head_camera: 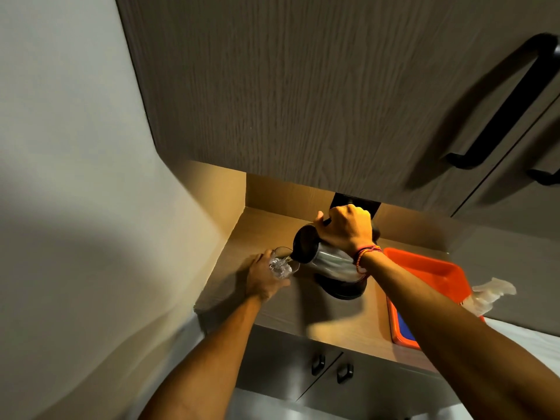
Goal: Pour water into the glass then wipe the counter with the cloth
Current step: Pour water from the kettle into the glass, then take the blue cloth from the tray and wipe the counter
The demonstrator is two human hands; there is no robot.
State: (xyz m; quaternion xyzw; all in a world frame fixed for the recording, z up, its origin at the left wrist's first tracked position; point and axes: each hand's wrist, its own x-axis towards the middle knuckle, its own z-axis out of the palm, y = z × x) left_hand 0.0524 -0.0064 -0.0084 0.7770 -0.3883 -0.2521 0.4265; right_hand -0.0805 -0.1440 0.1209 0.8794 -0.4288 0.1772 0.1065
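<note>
Right hand (348,228) fist-wrapped on handle, steel kettle (327,262) tipped spout-down; water falling. Left hand (265,278) cupped around clear glass (283,265), upright on matte wooden counter (333,319).

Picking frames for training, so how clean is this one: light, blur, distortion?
Head view: warm under-cabinet light on the counter, dim elsewhere; wide-angle bending of the cabinets; soft blur; right hand tilting the kettle, left hand holding the glass, both readable.
</note>
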